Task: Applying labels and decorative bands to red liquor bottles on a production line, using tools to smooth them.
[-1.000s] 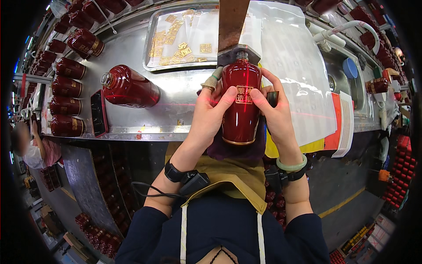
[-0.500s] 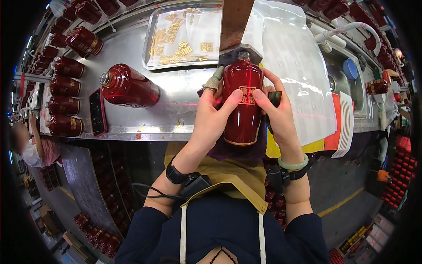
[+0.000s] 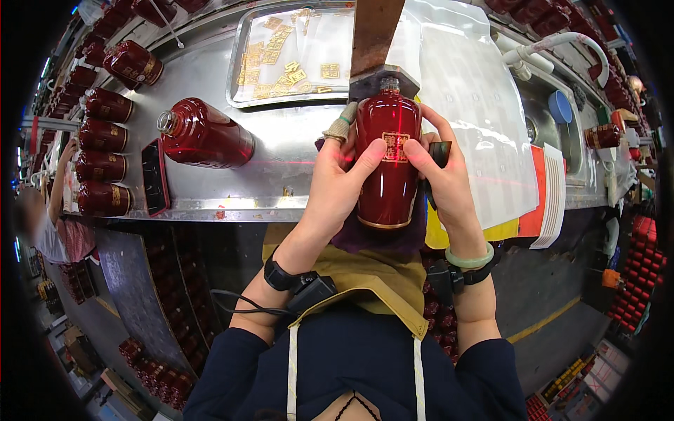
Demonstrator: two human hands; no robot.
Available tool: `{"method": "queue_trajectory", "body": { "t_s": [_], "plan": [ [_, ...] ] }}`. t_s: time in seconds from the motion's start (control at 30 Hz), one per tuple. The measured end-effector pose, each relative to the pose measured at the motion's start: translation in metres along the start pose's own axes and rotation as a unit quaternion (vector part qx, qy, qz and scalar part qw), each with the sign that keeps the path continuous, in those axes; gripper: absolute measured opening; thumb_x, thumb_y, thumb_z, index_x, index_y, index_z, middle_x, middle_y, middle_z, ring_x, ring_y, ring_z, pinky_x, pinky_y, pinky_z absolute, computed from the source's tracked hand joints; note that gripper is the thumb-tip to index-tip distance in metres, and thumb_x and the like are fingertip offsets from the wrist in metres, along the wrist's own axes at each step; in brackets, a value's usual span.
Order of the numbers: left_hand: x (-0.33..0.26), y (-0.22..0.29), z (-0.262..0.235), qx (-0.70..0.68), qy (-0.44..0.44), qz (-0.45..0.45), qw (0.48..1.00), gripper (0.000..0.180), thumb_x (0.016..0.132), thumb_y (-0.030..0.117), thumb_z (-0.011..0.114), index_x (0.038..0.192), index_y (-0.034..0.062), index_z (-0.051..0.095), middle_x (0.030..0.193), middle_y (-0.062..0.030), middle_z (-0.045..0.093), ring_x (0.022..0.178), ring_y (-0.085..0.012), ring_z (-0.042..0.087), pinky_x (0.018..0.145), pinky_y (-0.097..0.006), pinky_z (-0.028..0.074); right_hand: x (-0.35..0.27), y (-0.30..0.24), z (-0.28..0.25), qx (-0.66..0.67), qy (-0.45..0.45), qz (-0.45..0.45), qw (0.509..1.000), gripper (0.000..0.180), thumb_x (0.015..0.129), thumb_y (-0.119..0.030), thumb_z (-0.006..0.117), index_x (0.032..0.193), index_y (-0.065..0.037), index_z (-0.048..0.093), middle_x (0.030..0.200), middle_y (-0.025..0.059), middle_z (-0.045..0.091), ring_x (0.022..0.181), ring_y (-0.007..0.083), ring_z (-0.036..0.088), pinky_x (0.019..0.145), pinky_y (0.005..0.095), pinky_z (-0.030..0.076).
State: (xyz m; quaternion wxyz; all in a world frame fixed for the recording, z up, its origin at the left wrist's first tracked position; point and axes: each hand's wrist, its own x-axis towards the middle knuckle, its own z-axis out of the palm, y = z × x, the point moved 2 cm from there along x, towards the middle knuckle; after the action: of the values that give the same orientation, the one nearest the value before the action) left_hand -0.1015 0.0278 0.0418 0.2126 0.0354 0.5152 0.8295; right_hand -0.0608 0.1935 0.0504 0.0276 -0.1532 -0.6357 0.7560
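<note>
A dark red glass bottle lies in front of me, its clear threaded neck pointing away from me. A square gold label sits on its upper body, crossed by thin red light lines. From the left, my left hand grips the bottle, thumb tip at the label's left edge; a knitted cover is on one finger. My right hand holds the other side, its thumb on the label's right edge. A dark flat piece shows by the right fingers. Purple cloth lies under the bottle.
Another red bottle lies at left, beside a dark phone-like object and a row of red bottles. A metal tray holds gold labels. A brown upright post rises beyond my bottle. White sheets and a sink are right.
My thumbs have shifted slightly apart, and more of the gold label shows between them. Both hands still hold the bottle. At far left, another person's arm is raised higher.
</note>
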Motion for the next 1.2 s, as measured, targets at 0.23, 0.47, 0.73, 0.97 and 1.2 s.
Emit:
{"method": "queue_trajectory", "body": {
  "t_s": [0.23,0.47,0.73,0.97,1.2],
  "plan": [
    [0.0,0.0,0.001,0.006,0.004,0.002,1.0,0.076,0.103,0.017,0.071,0.163,-0.0047,0.028,0.156,-0.0186,0.049,0.138,-0.0206,0.053,0.116,-0.036,0.045,0.0,0.0,0.0,0.0,0.008,0.004,1.0,0.067,0.095,-0.019,0.082,0.152,-0.004,0.05,0.09,-0.0068,0.046,0.081,0.0023,0.046,0.075,0.018,0.041],
    [0.0,0.001,0.003,-0.006,0.009,0.003,1.0,0.072,0.104,0.017,0.069,0.161,-0.004,0.031,0.153,-0.0174,0.053,0.134,-0.0194,0.057,0.113,-0.035,0.048,0.0,0.001,0.0,-0.003,0.002,-0.003,1.0,0.067,0.096,-0.02,0.082,0.151,-0.003,0.049,0.09,-0.0068,0.046,0.081,0.0023,0.046,0.075,0.0178,0.041],
    [-0.001,0.002,0.004,0.0,0.015,0.001,1.0,0.07,0.105,0.018,0.069,0.161,-0.0041,0.032,0.149,-0.0167,0.056,0.13,-0.019,0.059,0.11,-0.035,0.05,0.0,0.0,0.0,-0.007,0.001,-0.007,1.0,0.066,0.096,-0.021,0.081,0.151,-0.002,0.05,0.09,-0.007,0.047,0.081,0.0019,0.046,0.074,0.0176,0.041],
    [-0.001,0.0,0.002,-0.007,0.017,0.004,1.0,0.067,0.107,0.019,0.066,0.161,-0.0038,0.032,0.149,-0.0159,0.056,0.131,-0.0184,0.058,0.112,-0.034,0.049,-0.001,0.0,0.001,-0.015,0.002,-0.008,1.0,0.063,0.098,-0.021,0.079,0.152,-0.002,0.05,0.09,-0.0066,0.048,0.082,0.002,0.047,0.075,0.018,0.041],
    [-0.002,0.003,-0.009,-0.056,0.016,-0.038,0.998,0.063,0.109,0.021,0.062,0.161,-0.0018,0.034,0.153,-0.0118,0.054,0.137,-0.0197,0.054,0.118,-0.035,0.041,-0.019,-0.015,-0.025,0.032,0.019,-0.037,0.999,0.047,0.111,-0.018,0.048,0.154,-0.001,0.043,0.112,-0.0003,0.057,0.103,0.0072,0.052,0.093,0.0242,0.042]
  ]
}}
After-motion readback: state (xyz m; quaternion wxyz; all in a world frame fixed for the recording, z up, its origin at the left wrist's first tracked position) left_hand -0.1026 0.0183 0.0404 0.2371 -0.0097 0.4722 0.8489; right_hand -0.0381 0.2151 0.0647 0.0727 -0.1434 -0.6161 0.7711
